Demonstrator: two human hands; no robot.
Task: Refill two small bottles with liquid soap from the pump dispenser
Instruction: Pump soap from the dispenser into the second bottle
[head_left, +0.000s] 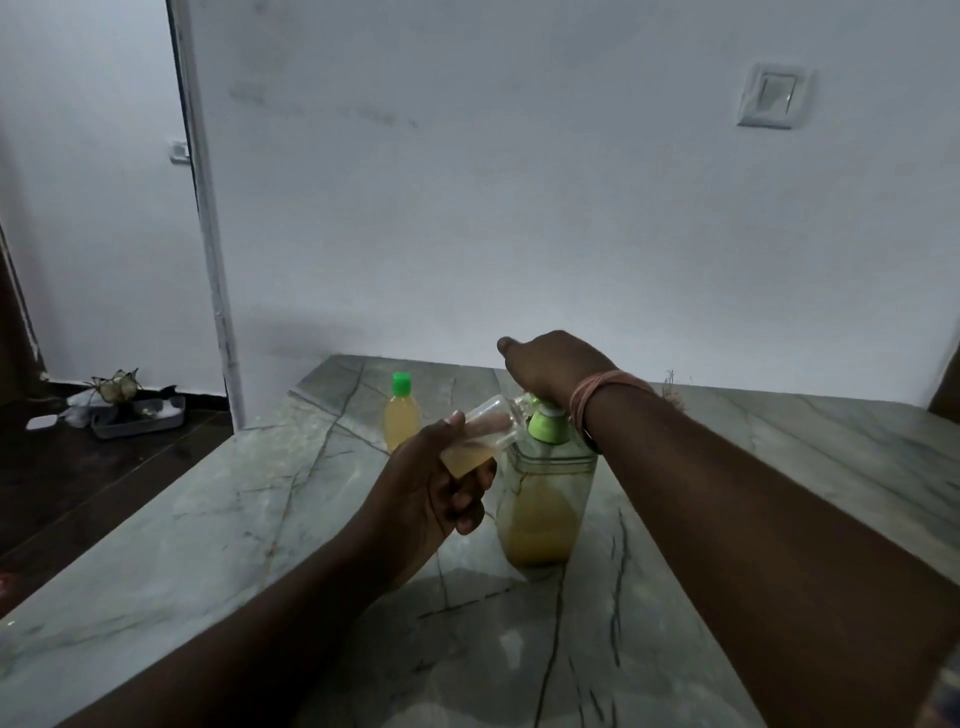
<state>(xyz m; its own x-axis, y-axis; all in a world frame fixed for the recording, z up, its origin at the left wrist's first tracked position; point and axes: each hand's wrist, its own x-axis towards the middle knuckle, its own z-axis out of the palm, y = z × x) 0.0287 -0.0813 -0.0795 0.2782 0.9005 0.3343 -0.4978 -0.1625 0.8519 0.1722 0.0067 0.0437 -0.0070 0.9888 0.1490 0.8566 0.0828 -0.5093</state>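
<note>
Forearms reach in from the near edge of the marble table (208, 530), mid-refill of the second bottle.

One capped bottle (401, 415) stands full at the back left, apparently done. Beside it, the left hand (431, 493) grips one tilted open bottle (480, 434), roughly a third full, mouth at the spout. One pump dispenser (545, 493), under half full, has the right hand (550, 366) pressing its head, fingers curled over it. Topping up and capping remain.
</note>
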